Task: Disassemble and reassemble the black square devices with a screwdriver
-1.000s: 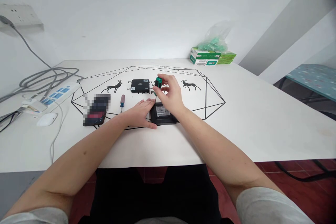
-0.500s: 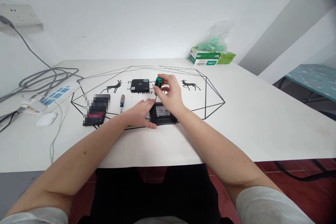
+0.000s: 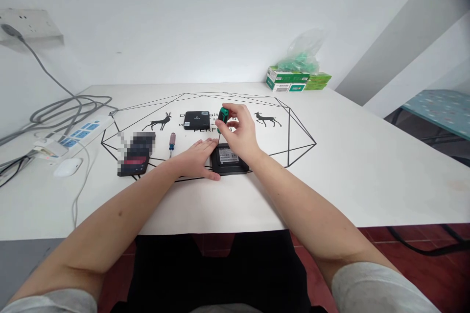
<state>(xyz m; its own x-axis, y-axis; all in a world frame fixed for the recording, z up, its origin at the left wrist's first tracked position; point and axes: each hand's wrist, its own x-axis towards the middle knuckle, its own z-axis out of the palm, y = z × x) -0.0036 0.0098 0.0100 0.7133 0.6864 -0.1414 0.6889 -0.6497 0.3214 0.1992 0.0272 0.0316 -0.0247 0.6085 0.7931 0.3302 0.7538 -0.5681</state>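
Note:
My right hand [image 3: 238,129] is closed around the green and black handle of a screwdriver [image 3: 223,113]. The screwdriver stands nearly upright, its shaft pointing down to the far left corner of a black square electronics box [image 3: 237,166]. A white printed label lies on top of this box. Its tip is too small to make out. My left hand [image 3: 200,159] holds the box at its left side, fingers by the far corner and thumb by the near corner. Beyond my hands lies a flat black square piece [image 3: 197,121] with small stickers.
A second screwdriver [image 3: 172,144] with a clear and blue handle lies left of my left hand. Farther left are a blurred phone [image 3: 136,154], a white earbud case [image 3: 68,167] and a power strip [image 3: 82,131] with cables. Green boxes [image 3: 288,78] and a plastic bag [image 3: 301,56] stand at the back.
The view has shifted very slightly, so everything sits a little farther right. Both hands keep their places at the black box, and the screwdriver stays at the same corner.

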